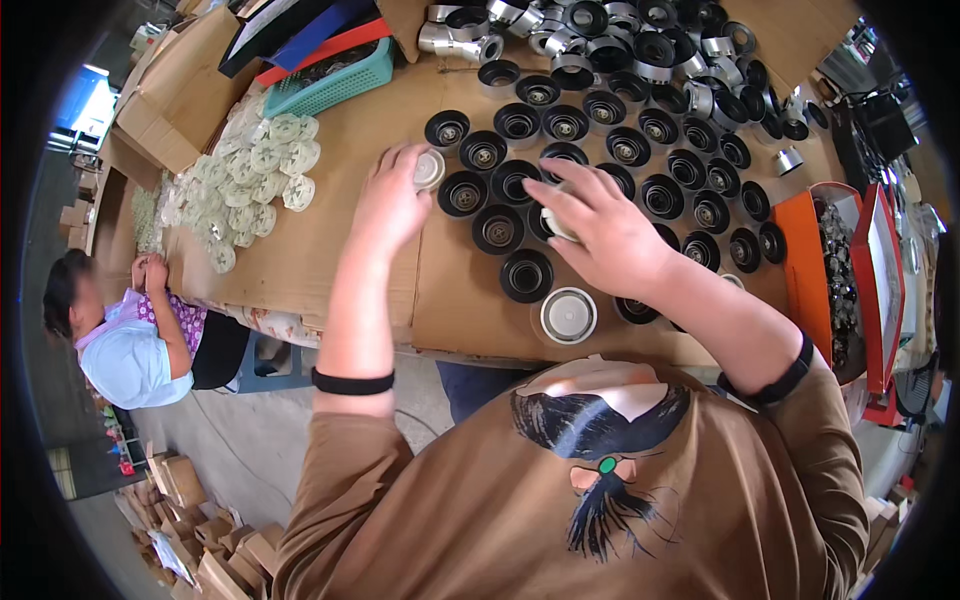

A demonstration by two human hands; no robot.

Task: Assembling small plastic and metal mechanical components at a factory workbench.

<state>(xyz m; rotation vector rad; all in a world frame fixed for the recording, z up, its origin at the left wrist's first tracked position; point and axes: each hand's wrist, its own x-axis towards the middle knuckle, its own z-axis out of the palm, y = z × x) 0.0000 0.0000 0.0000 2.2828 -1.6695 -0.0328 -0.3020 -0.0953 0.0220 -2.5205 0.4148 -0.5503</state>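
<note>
From the head view, a pale round disc point(429, 168) is pinched in the left hand point(388, 205) near the cardboard-covered table's point(330, 150) middle. A white disc point(553, 222) is gripped under the right hand point(598, 232), above the black cups point(527, 275). Neighbouring cups could probably be knocked by the right forearm.

I work at a table point(330, 250) covered with flattened brown cardboard, and below its near edge I see a grey concrete floor point(250, 440). To my left a co-worker point(130, 340) in a pale blue top sits at the same table. Far left, bright daylight comes in through an opening point(88, 100). Folded cardboard boxes point(215, 550) lie piled on the floor at lower left, and open cartons point(175, 90) stand at the table's far left corner. A teal plastic basket point(335, 85) sits beyond them.
</note>
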